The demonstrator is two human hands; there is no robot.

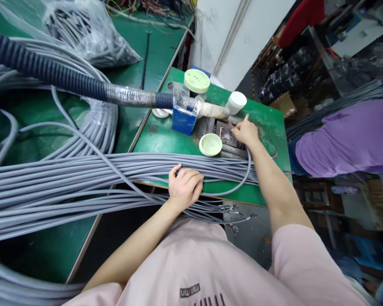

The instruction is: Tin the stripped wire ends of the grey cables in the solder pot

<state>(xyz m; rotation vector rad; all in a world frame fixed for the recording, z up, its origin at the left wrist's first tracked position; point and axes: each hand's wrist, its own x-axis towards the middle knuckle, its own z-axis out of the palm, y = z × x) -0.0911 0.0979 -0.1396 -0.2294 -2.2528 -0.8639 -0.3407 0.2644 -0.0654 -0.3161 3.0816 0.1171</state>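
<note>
My right hand is closed on the end of a grey cable, whose thin reddish wires point left over a dark, square metal pot with a shiny patch. From that hand the cable loops down and back toward my left hand. Curled fingers of the left hand lie over the grey cable bundle at the front of the green table; what exactly is under them is partly hidden. A shallow pale-green cup stands just left of the pot.
A corrugated hose ends in a pale nozzle beside a blue block. Behind are a white tub and a green-lidded jar. Coiled cable and a plastic bag lie left. A person in purple is at right.
</note>
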